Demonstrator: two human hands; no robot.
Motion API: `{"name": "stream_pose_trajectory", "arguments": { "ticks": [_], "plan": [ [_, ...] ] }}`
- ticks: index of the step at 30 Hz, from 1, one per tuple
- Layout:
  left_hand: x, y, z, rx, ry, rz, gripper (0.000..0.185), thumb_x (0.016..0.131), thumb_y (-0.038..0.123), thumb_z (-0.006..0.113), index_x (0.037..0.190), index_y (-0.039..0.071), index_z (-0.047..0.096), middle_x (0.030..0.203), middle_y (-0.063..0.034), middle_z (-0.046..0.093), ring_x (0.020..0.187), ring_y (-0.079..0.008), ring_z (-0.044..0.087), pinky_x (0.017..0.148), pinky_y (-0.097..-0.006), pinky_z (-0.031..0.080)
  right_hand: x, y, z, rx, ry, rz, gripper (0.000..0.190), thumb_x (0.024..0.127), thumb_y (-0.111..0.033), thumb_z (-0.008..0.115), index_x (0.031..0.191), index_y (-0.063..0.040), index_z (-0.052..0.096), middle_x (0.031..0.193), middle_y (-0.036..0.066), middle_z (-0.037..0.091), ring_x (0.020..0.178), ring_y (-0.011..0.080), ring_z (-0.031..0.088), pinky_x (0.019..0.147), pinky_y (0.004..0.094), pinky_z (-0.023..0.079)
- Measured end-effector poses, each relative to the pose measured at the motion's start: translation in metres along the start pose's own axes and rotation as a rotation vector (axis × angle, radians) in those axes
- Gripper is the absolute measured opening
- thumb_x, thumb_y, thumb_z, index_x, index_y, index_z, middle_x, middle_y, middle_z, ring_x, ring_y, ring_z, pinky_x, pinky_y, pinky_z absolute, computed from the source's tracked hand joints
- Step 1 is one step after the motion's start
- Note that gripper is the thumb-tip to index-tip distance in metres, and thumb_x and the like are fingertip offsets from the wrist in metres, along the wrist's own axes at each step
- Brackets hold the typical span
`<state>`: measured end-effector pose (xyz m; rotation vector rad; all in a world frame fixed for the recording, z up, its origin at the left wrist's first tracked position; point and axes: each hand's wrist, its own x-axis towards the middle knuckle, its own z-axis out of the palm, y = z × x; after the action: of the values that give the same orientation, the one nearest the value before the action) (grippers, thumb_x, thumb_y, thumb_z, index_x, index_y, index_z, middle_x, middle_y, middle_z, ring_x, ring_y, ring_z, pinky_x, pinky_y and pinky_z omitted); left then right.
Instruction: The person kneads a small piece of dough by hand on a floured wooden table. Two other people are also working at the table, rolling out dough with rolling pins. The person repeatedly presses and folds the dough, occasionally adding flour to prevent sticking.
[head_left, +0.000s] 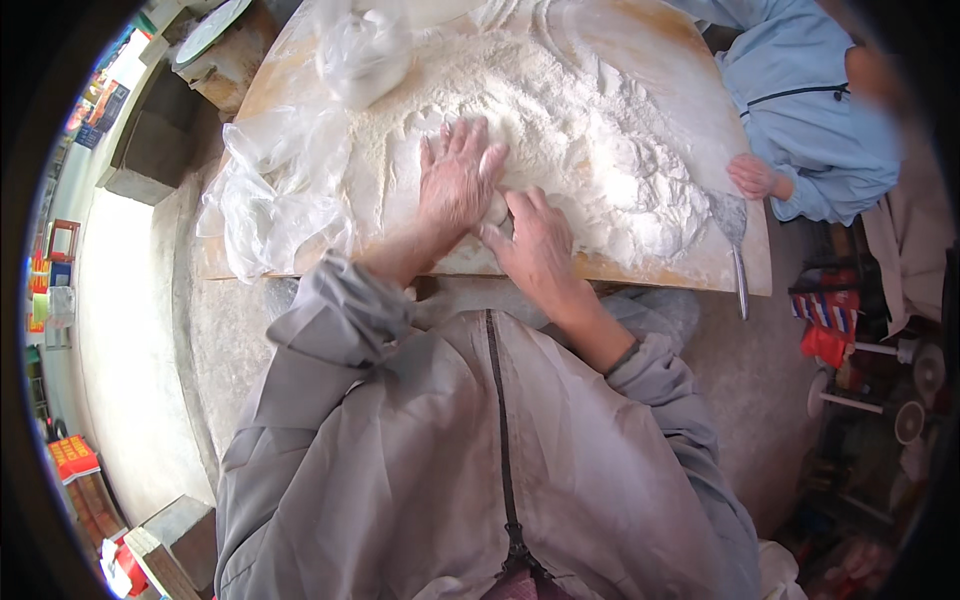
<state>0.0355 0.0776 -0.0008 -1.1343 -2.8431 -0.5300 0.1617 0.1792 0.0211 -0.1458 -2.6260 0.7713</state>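
Observation:
My left hand (459, 169) lies palm down on the floured wooden board (637, 274), fingers apart; whether anything is under the palm is hidden. Close by on its right, my right hand (536, 236) curls around a small pale piece of dough (496, 211) near the board's front edge. Part of the dough shows between the right thumb and forefinger, beside the heel of the left hand. Loose white flour (517, 90) spreads beyond both hands, with a thick heap (637, 187) to the right.
A crumpled clear plastic bag (281, 191) lies at left, with another bag holding something white (364, 56) behind it. A metal scraper (736, 244) overhangs the front edge at right. Beside it, another person's hand (751, 177) rests by the board. A lidded container (225, 56) stands back left.

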Motion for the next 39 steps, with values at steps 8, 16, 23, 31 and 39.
{"name": "stream_pose_trajectory", "arguments": {
  "ticks": [8,16,23,31,39],
  "plan": [
    [-0.018,0.005,0.007,-0.477,0.003,0.128,0.058,0.106,0.039,0.029,0.152,0.005,0.030,0.157,-0.0209,0.031,0.146,-0.0451,0.024,0.119,-0.0574,0.015,-0.005,0.011,0.007,0.195,0.021,-0.083,0.038,0.077,-0.016,0.075,0.109,-0.002,0.061,0.094,0.017,0.059,0.082,0.0390,0.061,0.072,0.0490,0.047],
    [0.014,-0.006,0.005,-0.057,0.070,-0.039,0.057,0.099,0.031,0.045,0.150,0.010,0.033,0.157,-0.0215,0.031,0.144,-0.0466,0.028,0.116,-0.0618,0.020,0.011,0.003,0.011,0.049,0.045,-0.006,0.035,0.077,-0.017,0.075,0.105,-0.002,0.060,0.094,0.016,0.058,0.081,0.0384,0.060,0.073,0.0483,0.047],
    [-0.035,0.003,-0.001,-0.312,0.022,0.111,0.058,0.103,0.038,0.038,0.149,0.002,0.032,0.157,-0.0232,0.029,0.147,-0.0408,0.026,0.119,-0.0578,0.013,-0.012,-0.005,0.003,0.184,0.006,-0.065,0.031,0.079,-0.017,0.074,0.102,-0.002,0.060,0.091,0.017,0.058,0.081,0.0392,0.061,0.073,0.0483,0.047],
    [0.015,-0.002,0.001,-0.348,0.085,-0.036,0.048,0.105,0.037,0.033,0.149,0.017,0.038,0.158,-0.0192,0.029,0.147,-0.0432,0.025,0.119,-0.0607,0.014,0.013,-0.004,0.018,0.130,0.034,0.040,0.038,0.076,-0.017,0.076,0.106,-0.002,0.059,0.098,0.016,0.057,0.086,0.0394,0.060,0.073,0.0490,0.047],
    [-0.027,-0.013,0.000,-0.217,0.093,0.080,0.052,0.099,0.035,0.047,0.147,0.016,0.041,0.157,-0.0202,0.032,0.146,-0.0454,0.026,0.118,-0.0620,0.014,-0.008,-0.015,0.007,0.030,0.046,0.007,0.024,0.081,-0.016,0.072,0.094,0.000,0.060,0.092,0.019,0.057,0.082,0.0406,0.060,0.070,0.0483,0.047]
  ]
}}
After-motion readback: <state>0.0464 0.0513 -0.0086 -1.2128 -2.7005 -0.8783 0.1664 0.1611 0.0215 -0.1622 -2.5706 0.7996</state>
